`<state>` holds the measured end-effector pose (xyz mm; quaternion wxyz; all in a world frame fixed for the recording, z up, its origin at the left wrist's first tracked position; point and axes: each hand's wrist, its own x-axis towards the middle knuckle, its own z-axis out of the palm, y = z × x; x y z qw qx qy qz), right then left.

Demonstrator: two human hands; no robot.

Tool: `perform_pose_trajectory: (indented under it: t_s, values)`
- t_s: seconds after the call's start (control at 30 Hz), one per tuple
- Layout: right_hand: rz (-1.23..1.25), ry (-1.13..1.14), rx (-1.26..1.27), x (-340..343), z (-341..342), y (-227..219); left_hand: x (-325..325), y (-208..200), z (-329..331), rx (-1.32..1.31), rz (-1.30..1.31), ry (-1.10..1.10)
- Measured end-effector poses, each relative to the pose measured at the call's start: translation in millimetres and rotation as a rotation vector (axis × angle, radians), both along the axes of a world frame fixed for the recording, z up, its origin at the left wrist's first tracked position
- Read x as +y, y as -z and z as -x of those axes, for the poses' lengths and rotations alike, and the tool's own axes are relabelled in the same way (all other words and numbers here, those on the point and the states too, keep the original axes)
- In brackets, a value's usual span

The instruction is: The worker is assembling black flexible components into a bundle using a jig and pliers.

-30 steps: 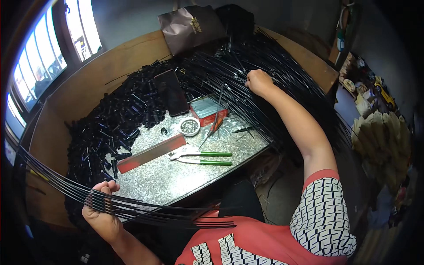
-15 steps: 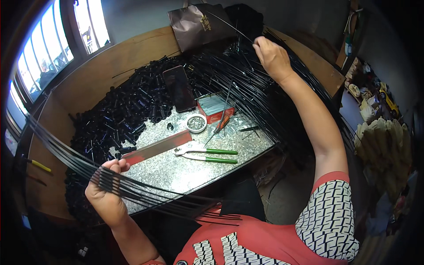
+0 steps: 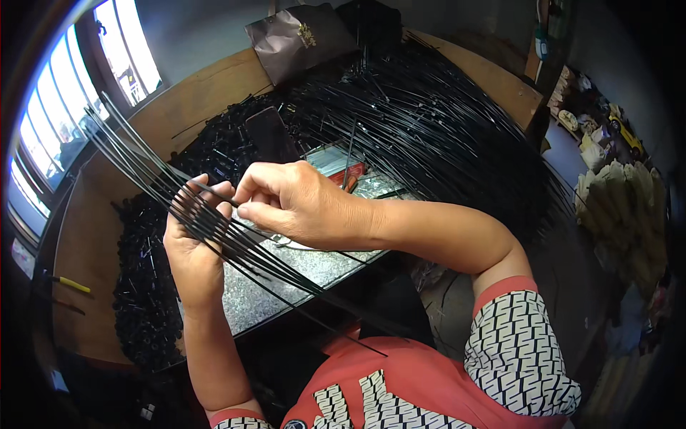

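Note:
A fan of thin black rods lies across my left hand, whose fingers are closed round them. The rods slope from the upper left down toward my lap. My right hand is beside the left one, thumb and forefinger pinching a black rod at the bundle. Below the hands is the speckled tabletop. My right hand and forearm hide much of the green-handled pliers, the white dish and the red-brown bar. Behind my right wrist part of a red box shows.
Small black tubular parts are heaped at left, a phone among them. Many black rods lie at far right. A brown paper bag stands at the back by the wooden side board. Gloves are piled at right.
My right hand has come from the far rod pile down and left to the left hand, bringing a rod. The left hand has moved up and right slightly, its bundle tilting steeper.

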<state>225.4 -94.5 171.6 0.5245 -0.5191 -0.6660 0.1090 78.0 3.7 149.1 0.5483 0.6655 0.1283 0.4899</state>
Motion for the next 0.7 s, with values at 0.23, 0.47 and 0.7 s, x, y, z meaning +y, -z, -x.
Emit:
perform_pose_trajectory:
  t_s: [0.23, 0.47, 0.7]
  values:
    - [0.203, -0.15, 0.222, -5, 6, 20, 18, 2, 10, 0.046, 0.005, 0.102]
    - [0.81, -0.52, 0.731, -31, 17, 43, 52, -9, 1, 0.377, -0.123, 0.064]
    - [0.625, -0.221, 0.537, -14, 20, 95, 113, -22, -14, 0.158, -0.359, 0.031]
